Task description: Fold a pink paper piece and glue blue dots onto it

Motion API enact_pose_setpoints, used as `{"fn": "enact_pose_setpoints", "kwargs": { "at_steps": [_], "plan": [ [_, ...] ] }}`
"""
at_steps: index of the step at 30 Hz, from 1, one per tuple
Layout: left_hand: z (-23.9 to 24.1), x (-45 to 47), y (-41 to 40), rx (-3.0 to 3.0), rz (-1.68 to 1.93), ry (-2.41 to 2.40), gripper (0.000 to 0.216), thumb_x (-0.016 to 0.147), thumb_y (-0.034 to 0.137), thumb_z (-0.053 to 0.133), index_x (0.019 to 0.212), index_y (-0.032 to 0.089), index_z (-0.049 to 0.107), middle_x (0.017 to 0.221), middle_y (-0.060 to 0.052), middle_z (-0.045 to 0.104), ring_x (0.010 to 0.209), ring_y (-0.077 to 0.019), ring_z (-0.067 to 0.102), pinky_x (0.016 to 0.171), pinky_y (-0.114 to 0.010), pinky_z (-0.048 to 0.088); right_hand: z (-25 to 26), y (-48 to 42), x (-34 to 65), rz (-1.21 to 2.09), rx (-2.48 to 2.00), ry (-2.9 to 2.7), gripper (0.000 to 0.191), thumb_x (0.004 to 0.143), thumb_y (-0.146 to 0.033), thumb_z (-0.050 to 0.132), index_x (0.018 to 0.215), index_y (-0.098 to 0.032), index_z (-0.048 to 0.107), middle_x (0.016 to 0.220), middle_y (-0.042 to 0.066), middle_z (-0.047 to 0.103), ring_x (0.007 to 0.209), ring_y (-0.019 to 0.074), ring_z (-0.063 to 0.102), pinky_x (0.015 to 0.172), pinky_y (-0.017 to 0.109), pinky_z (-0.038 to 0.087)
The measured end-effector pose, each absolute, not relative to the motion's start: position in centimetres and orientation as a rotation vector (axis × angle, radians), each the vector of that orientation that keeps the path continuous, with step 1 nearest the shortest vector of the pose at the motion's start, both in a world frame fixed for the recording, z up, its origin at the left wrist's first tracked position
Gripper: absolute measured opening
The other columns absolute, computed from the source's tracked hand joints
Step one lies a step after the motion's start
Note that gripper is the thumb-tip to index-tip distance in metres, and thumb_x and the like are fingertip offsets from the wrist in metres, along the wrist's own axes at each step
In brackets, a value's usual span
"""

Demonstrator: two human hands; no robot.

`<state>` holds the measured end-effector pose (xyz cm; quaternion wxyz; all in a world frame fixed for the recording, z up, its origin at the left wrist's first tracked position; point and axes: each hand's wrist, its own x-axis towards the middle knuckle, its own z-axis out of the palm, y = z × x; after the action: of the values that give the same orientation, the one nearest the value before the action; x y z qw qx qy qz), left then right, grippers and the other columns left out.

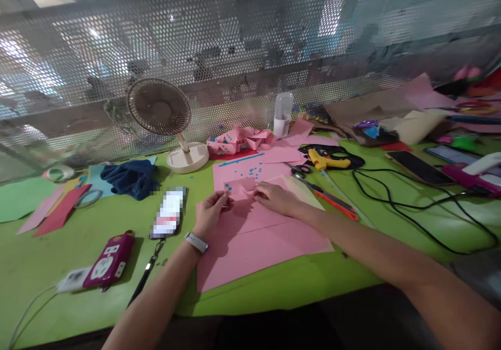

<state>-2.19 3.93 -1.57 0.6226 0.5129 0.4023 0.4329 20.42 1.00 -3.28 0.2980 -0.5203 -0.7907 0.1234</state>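
Observation:
Pink paper sheets [242, 251] lie stacked in front of me. Above them, a small folded piece of pink paper [243, 185] stretches between my hands, with blue bits near its left end. The fingertips of my left hand [210, 211] are closed at its left end. My right hand [274, 198] has its fingers curled in on the right end. Small blue paper squares [254, 172] are scattered on the pink paper just beyond, near a blue strip [246, 159]. Scissors [299, 170] and an orange utility knife [336, 205] rest to the right of my right hand.
On the left are a phone [169, 211], a purple power strip [111, 260] and blue cloth [131, 177]. A fan [188, 156] and crumpled pink paper [238, 141] stand behind. A yellow glue gun [327, 160] and black cable [391, 198] lie right.

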Motion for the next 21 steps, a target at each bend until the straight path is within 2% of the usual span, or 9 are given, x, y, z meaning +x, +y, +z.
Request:
{"fn": "enact_pose_setpoints", "kwargs": {
  "at_steps": [7,12,21],
  "plan": [
    [-1.7,-2.2,4.1,1.162,0.992,0.921,0.042,0.064,0.049,0.080,0.083,0.014,0.066,0.071,-0.002,0.067,0.061,-0.0098,0.062,0.063,-0.021,0.049,-1.0,3.6,23.8,0.182,-1.617,-2.023,0.019,0.094,-0.023,0.046,0.094,-0.015,0.064,0.085,0.005,0.068,0.074,0.0142,0.062,0.067,0.024,0.044],
    [-1.9,-2.3,4.3,1.133,0.992,0.924,0.041,0.066,0.048,0.080,0.084,0.014,0.066,0.071,-0.001,0.067,0.061,-0.0088,0.062,0.063,-0.020,0.049,-0.5,6.7,26.0,-0.010,-1.693,-2.214,0.017,0.092,-0.014,0.048,0.096,-0.013,0.064,0.102,0.012,0.066,0.090,0.0192,0.060,0.074,0.027,0.041],
    [-1.8,-2.2,4.0,1.158,0.966,0.885,0.036,0.071,0.045,0.078,0.082,0.013,0.066,0.071,-0.001,0.067,0.062,-0.0090,0.062,0.062,-0.020,0.050,-1.7,9.3,26.2,-0.163,-1.622,-2.559,0.017,0.093,-0.012,0.046,0.099,-0.014,0.062,0.105,0.012,0.063,0.095,0.0202,0.058,0.071,0.026,0.040]
  ]
}}
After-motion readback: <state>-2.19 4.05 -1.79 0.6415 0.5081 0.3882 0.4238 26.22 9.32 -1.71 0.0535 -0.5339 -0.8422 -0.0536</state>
